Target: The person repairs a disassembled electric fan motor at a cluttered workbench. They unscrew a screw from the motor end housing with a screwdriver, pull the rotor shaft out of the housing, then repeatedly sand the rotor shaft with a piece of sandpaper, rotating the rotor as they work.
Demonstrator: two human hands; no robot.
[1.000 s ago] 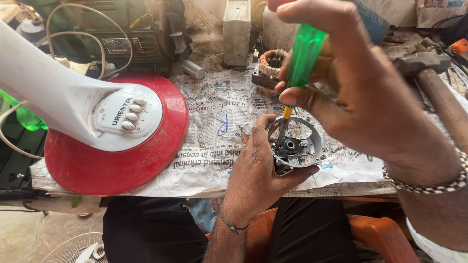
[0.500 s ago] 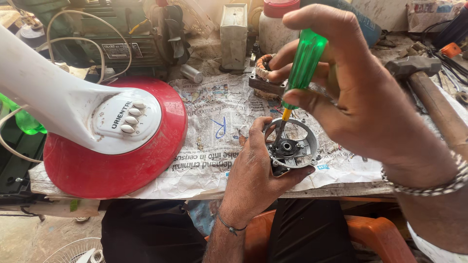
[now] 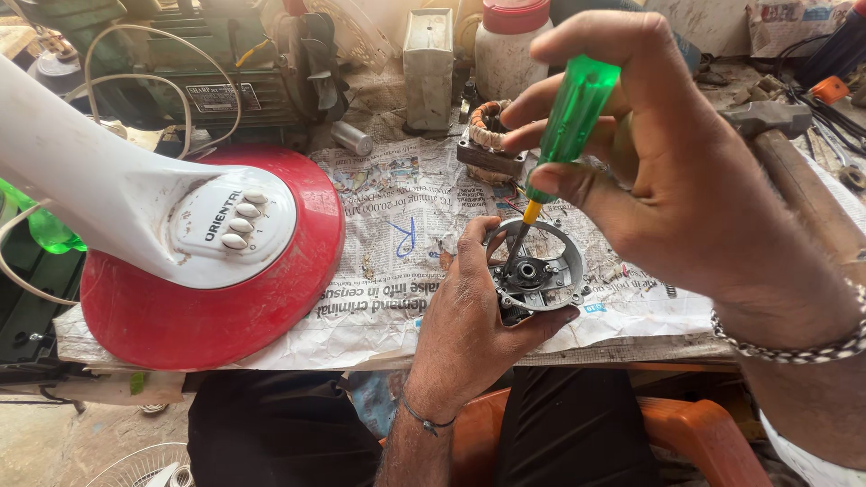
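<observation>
While the left hand [image 3: 469, 329] cups a round grey metal motor cover [image 3: 538, 268] from beneath at the near edge of the desk [image 3: 622, 350], the right hand [image 3: 672, 180] pinches a green-handled screwdriver [image 3: 570, 122] above it. That hand's fingers close around the handle; the left hand's thumb and fingers wrap the cover's rim. The screwdriver's long axis runs steeply down and slightly leftward, from the handle near the camera to a thin tip that meets the dark hub in the middle of the cover. So the cover lies directly below the right hand and rests in the left, which is the nearer of the two.

One screwdriver, one cover and two hands show. Behind the cover, one copper-wound motor coil [image 3: 490, 144] sits on a spread newspaper [image 3: 397, 225]. To the left stands one red fan base [image 3: 271, 307] with a white stem carrying four white buttons [image 3: 241, 219]. One hammer [image 3: 776, 126] lies at the right.
</observation>
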